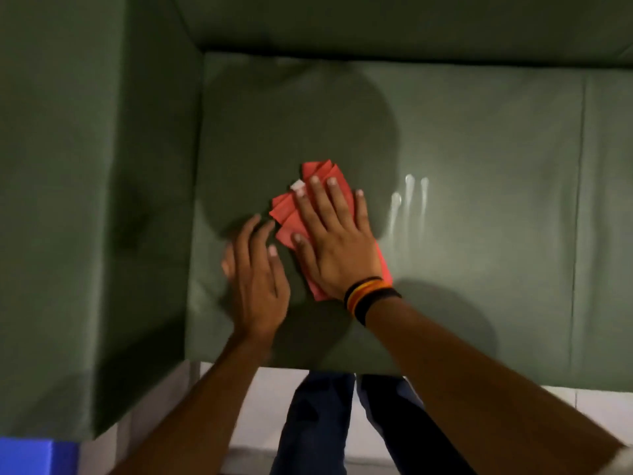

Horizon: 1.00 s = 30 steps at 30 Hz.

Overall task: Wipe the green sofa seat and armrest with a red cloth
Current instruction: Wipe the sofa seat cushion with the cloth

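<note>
A folded red cloth (320, 174) lies on the green sofa seat (462, 166), near its left half. My right hand (334, 241) presses flat on the cloth with fingers spread; striped bands circle its wrist. My left hand (257, 272) rests flat on the seat just left of the cloth, fingers apart, holding nothing. The green armrest (68, 183) stands at the left of the seat. Pale finger streaks (407, 207) mark the seat right of the cloth.
The sofa backrest (376, 22) runs along the top. A seam (579, 200) divides the seat from another cushion at the right. Pale floor (260, 406) and my legs in dark trousers (325, 423) show below the seat edge. A blue object (30, 455) sits at bottom left.
</note>
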### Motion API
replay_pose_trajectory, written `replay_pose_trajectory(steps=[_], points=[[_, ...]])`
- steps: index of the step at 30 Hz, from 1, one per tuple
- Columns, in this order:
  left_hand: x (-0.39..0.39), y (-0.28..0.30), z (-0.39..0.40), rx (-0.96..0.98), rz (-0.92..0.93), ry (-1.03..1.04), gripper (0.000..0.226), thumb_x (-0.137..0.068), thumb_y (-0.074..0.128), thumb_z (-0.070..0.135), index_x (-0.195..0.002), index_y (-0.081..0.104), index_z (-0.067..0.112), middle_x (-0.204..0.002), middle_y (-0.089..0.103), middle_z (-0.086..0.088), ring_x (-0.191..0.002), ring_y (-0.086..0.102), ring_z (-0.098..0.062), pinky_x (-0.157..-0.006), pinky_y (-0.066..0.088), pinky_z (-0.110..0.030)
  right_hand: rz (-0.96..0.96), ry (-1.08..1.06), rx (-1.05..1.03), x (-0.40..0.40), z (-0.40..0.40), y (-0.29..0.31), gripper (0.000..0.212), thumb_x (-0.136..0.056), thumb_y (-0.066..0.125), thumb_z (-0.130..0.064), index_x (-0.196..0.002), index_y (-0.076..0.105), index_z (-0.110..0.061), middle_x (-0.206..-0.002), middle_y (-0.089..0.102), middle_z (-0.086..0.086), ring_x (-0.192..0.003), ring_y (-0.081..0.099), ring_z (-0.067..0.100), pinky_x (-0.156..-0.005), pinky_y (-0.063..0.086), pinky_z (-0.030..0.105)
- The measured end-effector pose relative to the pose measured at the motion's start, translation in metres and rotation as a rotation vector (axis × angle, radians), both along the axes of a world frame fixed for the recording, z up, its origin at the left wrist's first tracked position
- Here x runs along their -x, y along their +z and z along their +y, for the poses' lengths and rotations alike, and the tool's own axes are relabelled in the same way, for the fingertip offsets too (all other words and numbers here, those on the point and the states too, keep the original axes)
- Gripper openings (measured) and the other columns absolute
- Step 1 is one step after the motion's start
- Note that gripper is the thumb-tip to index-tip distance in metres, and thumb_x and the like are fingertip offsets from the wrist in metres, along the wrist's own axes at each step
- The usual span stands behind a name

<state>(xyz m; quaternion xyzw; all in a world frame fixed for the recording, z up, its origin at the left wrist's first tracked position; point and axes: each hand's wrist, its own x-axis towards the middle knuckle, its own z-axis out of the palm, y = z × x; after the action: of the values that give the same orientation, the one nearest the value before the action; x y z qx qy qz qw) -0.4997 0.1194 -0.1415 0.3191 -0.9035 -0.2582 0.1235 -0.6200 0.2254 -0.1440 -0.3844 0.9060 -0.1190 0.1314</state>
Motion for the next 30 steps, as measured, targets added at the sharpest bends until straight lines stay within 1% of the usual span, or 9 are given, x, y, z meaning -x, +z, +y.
replay_pose_trajectory(steps=[3,7,12,14,17,20,22,26,30], points=[[0.044,-0.013,-0.008,0.075,-0.008,-0.162,0.044,-0.108,0.037,0.019,-0.146,0.056,0.009,-0.16,0.049,-0.011,-0.15,0.043,-0.03,-0.126,0.028,-0.043,0.051,-0.145,-0.014,0.054,0.015,-0.002,0.066,-0.105,0.032,-0.048,-0.164,0.016,-0.025,-0.175,0.014,0.002,-0.163,0.01,0.027,-0.128,0.011,0.062],[0.079,-0.018,-0.006,0.153,-0.111,-0.239,0.049,-0.108,0.037,0.017,-0.155,0.046,0.009,-0.169,0.038,-0.011,-0.159,0.031,-0.028,-0.13,0.024,-0.051,0.048,-0.545,-0.113,0.12,0.084,-0.005,0.065,-0.106,0.027,-0.047,-0.165,0.012,-0.025,-0.175,0.01,0.004,-0.162,0.006,0.032,-0.128,0.007,0.065],[0.079,-0.014,-0.004,0.197,-0.198,-0.259,0.057,-0.107,0.029,0.019,-0.163,0.033,0.007,-0.174,0.027,-0.012,-0.163,0.02,-0.028,-0.132,0.021,-0.054,0.012,-0.941,-0.193,0.054,0.148,0.008,0.067,-0.106,0.025,-0.043,-0.165,0.008,-0.016,-0.175,0.007,0.013,-0.162,0.006,0.037,-0.126,0.014,0.066],[0.08,-0.017,-0.003,0.204,-0.19,-0.261,0.057,-0.106,0.029,0.018,-0.162,0.033,0.005,-0.173,0.028,-0.014,-0.162,0.022,-0.03,-0.131,0.022,-0.054,-0.009,-0.786,-0.256,0.006,0.119,0.013,0.07,-0.104,0.028,-0.041,-0.165,0.007,-0.013,-0.174,0.007,0.015,-0.161,0.006,0.039,-0.127,0.014,0.064],[0.079,-0.022,-0.003,0.222,-0.163,-0.257,0.057,-0.106,0.03,0.018,-0.161,0.035,0.003,-0.172,0.031,-0.015,-0.161,0.025,-0.03,-0.132,0.021,-0.054,-0.039,-0.362,-0.138,-0.013,0.055,0.008,0.068,-0.105,0.032,-0.043,-0.165,0.014,-0.016,-0.175,0.01,0.011,-0.162,0.005,0.036,-0.129,0.011,0.062],[0.078,-0.025,-0.005,0.234,-0.132,-0.27,0.056,-0.107,0.032,0.016,-0.16,0.036,0.002,-0.171,0.031,-0.016,-0.161,0.026,-0.031,-0.132,0.02,-0.053,0.002,-0.134,-0.047,0.04,0.019,0.001,0.065,-0.106,0.031,-0.044,-0.165,0.016,-0.019,-0.175,0.013,0.006,-0.163,0.008,0.029,-0.128,0.013,0.059],[0.078,-0.024,-0.005,0.226,-0.122,-0.271,0.056,-0.106,0.034,0.014,-0.16,0.035,0.002,-0.172,0.03,-0.016,-0.161,0.025,-0.031,-0.133,0.017,-0.051,0.039,-0.106,-0.023,0.093,0.026,0.0,0.065,-0.104,0.032,-0.043,-0.164,0.019,-0.021,-0.174,0.017,0.003,-0.162,0.012,0.027,-0.128,0.015,0.059],[0.08,-0.018,-0.004,0.219,-0.149,-0.263,0.057,-0.106,0.033,0.013,-0.161,0.033,0.003,-0.173,0.028,-0.014,-0.162,0.021,-0.03,-0.134,0.013,-0.049,0.044,-0.524,-0.088,0.15,0.111,-0.001,0.068,-0.101,0.032,-0.038,-0.165,0.014,-0.024,-0.175,0.014,0.003,-0.162,0.009,0.031,-0.129,0.01,0.063],[0.081,-0.016,-0.003,0.22,-0.194,-0.244,0.058,-0.105,0.03,0.017,-0.162,0.032,0.005,-0.173,0.027,-0.012,-0.163,0.02,-0.028,-0.133,0.017,-0.052,0.033,-1.124,-0.178,0.065,0.19,0.005,0.065,-0.105,0.027,-0.041,-0.165,0.01,-0.022,-0.175,0.011,0.008,-0.162,0.009,0.033,-0.125,0.016,0.067]])
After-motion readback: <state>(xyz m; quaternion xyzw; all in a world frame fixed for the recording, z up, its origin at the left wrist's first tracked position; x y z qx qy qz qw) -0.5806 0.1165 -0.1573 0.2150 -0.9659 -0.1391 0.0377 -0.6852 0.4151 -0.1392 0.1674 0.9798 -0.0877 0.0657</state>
